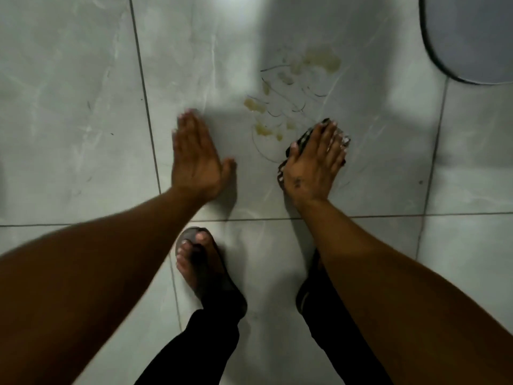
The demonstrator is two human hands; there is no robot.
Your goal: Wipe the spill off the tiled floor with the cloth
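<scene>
A yellowish spill (322,57) lies in patches on the grey tiled floor (69,107), running from far right down to a patch (263,130) close to my hands, with thin wet streaks between. My right hand (313,162) presses flat on a dark cloth (304,138), which shows at my fingertips and along my thumb side, just right of the nearest patches. My left hand (194,157) rests flat on the bare tile, fingers together, left of the spill and holding nothing.
A grey rounded object with a dark rim (469,37) sits at the top right corner. My left foot in a sandal (200,262) and my right leg (319,301) stand just behind my hands. Dark grout lines cross the floor.
</scene>
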